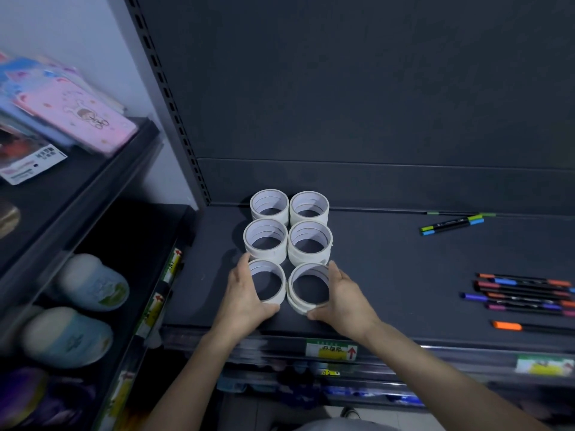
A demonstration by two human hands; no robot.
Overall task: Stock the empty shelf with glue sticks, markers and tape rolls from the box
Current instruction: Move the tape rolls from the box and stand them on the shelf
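Stationery sits on the neighbouring rack at your far left: a pink case (81, 113) lies tilted on the upper level, and round blue-and-white containers (93, 281) sit on the level below, too blurred to name. A slotted upright post (168, 98) separates that rack from the dark shelf (389, 275) in front of you.

On the left part of that shelf, white tape rolls stand in six short stacks, two across and three deep, holes facing up. The four rear tape stacks (270, 216) sit close together against one another.

Your left hand (245, 293) wraps the front-left tape stack (283, 284) from its outer side, fingers curled round the far edge and thumb hooked under the near edge. Just beside it, your right hand (345, 297) grips the front-right tape stack (295, 306) in the same way from the other side. That stack's rolls sit slightly out of line with each other. Both front stacks rest on the shelf close to its front lip, directly before the rear ones.

Below the lip, a price label (331, 349) with a red arrow is fixed to the rail.

Further right, two green-and-blue-capped markers (451, 225) lie together near the back wall. Well apart from them, at the right edge, a loose group of markers (522, 290) lies crosswise, and an orange-capped marker (510, 326) lies alone nearer the front.
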